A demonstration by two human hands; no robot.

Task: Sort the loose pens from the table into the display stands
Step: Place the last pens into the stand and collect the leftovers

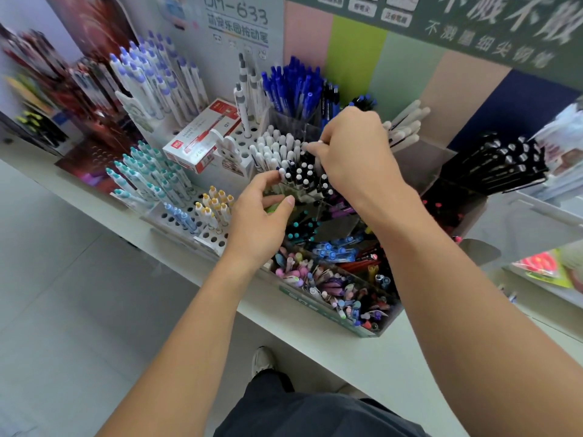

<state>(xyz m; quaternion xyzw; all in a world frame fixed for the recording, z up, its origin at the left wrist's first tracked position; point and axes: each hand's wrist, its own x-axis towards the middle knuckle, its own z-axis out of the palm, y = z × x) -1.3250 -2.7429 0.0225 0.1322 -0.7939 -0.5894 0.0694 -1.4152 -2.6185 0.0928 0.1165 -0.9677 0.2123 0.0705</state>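
My right hand point(353, 152) is over the clear stand point(419, 159), fingers curled down and pinching the top of a pen among the black pens point(307, 175) packed upright in it. My left hand point(258, 216) is just beside them, fingertips touching the nearest white-capped pens point(274, 149); its fingers are loosely curved, and I cannot tell whether they grip anything. Mixed loose pens point(331, 285) fill the front tray.

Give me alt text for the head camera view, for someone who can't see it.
A person's two hands work over a clear display stand crowded with pens: the right hand pinches a pen among the white-capped pens, and the left hand reaches in beside it. A red and white pen box lies on a perforated stand to the left.
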